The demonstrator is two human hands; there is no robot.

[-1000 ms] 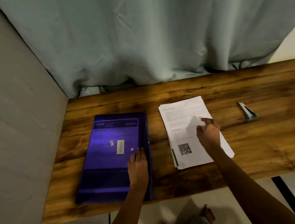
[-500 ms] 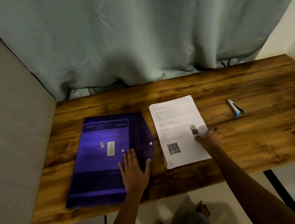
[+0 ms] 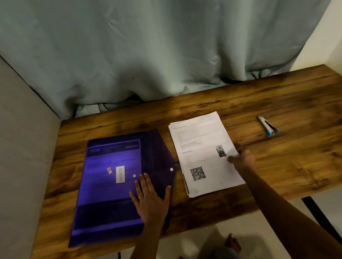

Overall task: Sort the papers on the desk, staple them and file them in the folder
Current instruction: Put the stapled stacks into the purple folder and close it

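A purple folder [image 3: 108,189] lies flat on the left part of the wooden worktop [image 3: 297,157], its pointed flap [image 3: 158,156] folded open toward the right. The left hand [image 3: 150,199] rests palm down on the folder's lower right area, where body and flap meet. Its fingers are straight and spread and clasp nothing, and there is a ring [image 3: 140,197] on 1 finger. 2 white snap studs show just beyond the fingertips, 1 on the folder body and 1 on the flap.

Just right of the flap's tip lies the stack of papers [image 3: 204,153], face up and slightly fanned, so that lower sheets peek out along the left and far edges. The top sheet carries printed text, a small photo and a QR code [image 3: 197,173].

The right hand [image 3: 244,160] sits at the stack's right edge, about halfway along it, with knuckles bent. Its thumb tip touches the top sheet just below the photo. Whether the other fingers reach under the sheets to pinch them I cannot tell, as the hand hides them.

A small stapler [image 3: 269,128] with a blue end lies on the worktop well to the right of the papers, apart from both hands.

A pale curtain [image 3: 156,45] hangs behind the worktop.
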